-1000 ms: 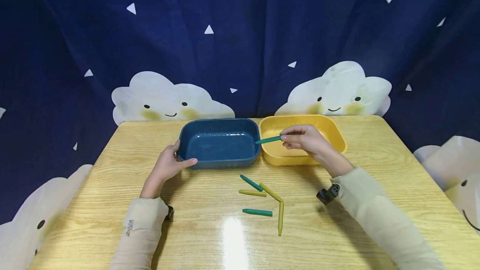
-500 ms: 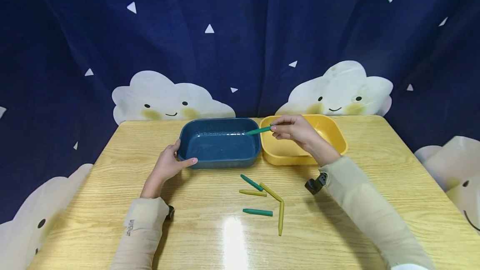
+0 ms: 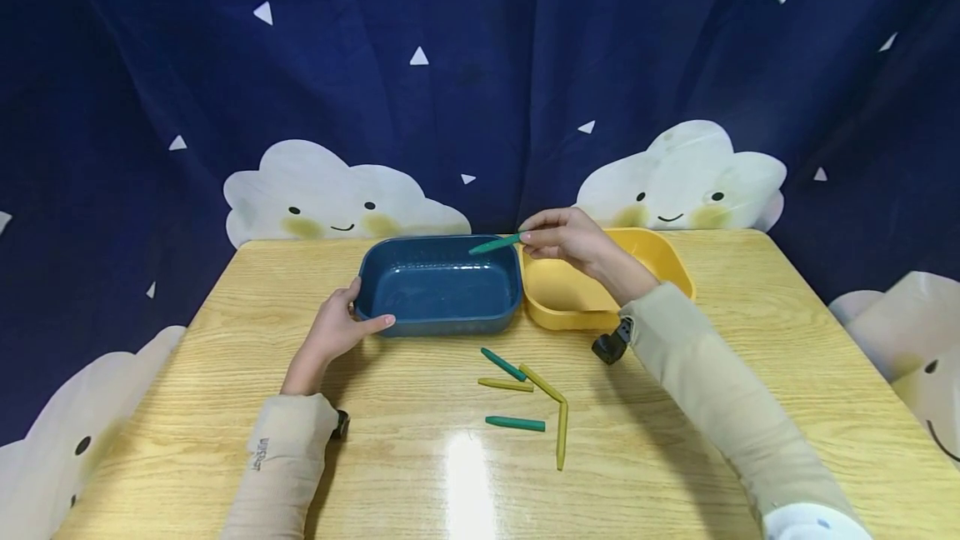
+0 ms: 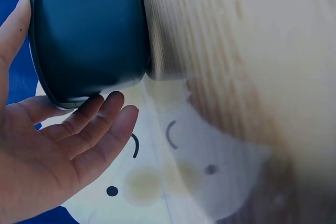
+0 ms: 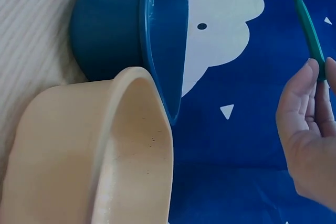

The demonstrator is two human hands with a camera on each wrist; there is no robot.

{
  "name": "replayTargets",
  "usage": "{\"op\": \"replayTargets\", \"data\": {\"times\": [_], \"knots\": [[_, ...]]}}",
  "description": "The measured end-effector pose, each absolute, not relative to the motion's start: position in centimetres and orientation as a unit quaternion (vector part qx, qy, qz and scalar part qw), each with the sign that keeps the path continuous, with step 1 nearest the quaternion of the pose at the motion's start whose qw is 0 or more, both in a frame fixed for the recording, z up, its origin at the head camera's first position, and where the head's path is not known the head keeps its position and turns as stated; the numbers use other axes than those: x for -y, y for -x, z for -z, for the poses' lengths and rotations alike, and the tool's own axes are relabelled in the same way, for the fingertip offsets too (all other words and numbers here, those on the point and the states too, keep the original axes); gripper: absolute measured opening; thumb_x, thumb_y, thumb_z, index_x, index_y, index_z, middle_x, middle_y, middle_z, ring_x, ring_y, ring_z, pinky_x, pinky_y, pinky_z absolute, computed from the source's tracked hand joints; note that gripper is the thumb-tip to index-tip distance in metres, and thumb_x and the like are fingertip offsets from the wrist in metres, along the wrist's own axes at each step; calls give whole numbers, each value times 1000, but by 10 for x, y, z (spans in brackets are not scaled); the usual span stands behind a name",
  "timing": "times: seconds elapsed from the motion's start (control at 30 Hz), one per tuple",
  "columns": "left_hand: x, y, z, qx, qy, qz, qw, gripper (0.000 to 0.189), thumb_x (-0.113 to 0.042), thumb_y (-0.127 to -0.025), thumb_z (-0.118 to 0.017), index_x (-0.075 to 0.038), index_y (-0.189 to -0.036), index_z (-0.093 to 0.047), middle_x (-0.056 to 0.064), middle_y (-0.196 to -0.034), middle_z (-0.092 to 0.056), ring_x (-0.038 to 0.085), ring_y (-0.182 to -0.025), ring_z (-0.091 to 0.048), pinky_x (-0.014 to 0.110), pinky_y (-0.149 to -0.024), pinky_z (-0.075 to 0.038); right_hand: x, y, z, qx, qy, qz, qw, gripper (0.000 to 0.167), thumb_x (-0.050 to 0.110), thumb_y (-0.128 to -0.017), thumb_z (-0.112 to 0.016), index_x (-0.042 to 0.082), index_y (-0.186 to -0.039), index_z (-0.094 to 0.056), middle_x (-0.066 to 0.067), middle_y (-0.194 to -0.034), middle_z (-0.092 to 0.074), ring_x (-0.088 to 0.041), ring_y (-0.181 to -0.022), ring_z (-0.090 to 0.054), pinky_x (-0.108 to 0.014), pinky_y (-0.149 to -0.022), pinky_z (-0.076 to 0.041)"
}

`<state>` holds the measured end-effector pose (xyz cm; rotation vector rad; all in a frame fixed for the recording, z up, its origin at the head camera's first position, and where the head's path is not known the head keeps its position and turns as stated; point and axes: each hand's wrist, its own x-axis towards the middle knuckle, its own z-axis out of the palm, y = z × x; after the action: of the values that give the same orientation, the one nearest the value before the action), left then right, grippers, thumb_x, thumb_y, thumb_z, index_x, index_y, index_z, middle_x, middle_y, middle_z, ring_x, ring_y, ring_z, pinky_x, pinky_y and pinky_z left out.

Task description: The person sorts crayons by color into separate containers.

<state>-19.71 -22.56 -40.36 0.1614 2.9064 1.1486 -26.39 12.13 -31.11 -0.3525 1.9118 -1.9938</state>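
My right hand (image 3: pixel 562 238) pinches a green crayon (image 3: pixel 495 245) by its blunt end, between thumb and fingers. Its tip points left, over the back right part of the blue bin (image 3: pixel 442 327); in the right wrist view the crayon (image 5: pixel 308 27) is held well above both bins. At the blue bin's left end, my left hand (image 3: pixel 337 327) holds the bin, thumb along the front rim and fingers around the side. The left wrist view shows the fingertips right at the wall of the blue bin (image 4: pixel 89 35).
A yellow bin (image 3: pixel 577 320) stands against the blue bin's right end, partly behind my right hand. Two green crayons (image 3: pixel 515 423) and several yellow crayons (image 3: pixel 562 436) lie on the wooden table (image 3: pixel 405 457) in front. A dark blue curtain (image 3: pixel 480 65) hangs behind the table.
My right hand has moved left and toward the back with the green crayon, from over the yellow bin to the blue bin's right end. The left hand and both bins have stayed put.
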Motion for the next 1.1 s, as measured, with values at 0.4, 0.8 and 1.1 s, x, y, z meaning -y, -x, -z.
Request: {"op": "replayTargets", "data": {"times": [0.4, 0.8, 1.1], "knots": [[228, 197, 405, -929, -48, -366, 4, 94, -35, -79, -71, 11, -140, -16, 34, -128, -36, 29, -88, -44, 38, -73, -39, -98, 283, 306, -680, 98, 690, 228, 14, -6, -85, -57, -7, -99, -59, -6, -77, -64, -16, -70, -62, -29, -70, -51], [226, 197, 402, -925, -50, -378, 2, 93, -32, -78, -72, 12, -139, -16, 32, -120, -40, 21, -66, -45, 29, -58, -38, -82, 302, 311, -686, 74, 679, 250, 9, -7, -84, -59, -3, -91, -63, -8, -74, -65, -16, -65, -62, -29, -69, -52], [225, 198, 402, -925, -44, -377, 2, 93, -31, -77, -73, 11, -139, -18, 32, -123, -39, 22, -70, -47, 30, -61, -39, -71, 317, 314, -709, 69, 658, 243, 29, -4, -85, -59, -14, -112, -54, -10, -78, -64, -19, -70, -63, -33, -75, -51]]}}
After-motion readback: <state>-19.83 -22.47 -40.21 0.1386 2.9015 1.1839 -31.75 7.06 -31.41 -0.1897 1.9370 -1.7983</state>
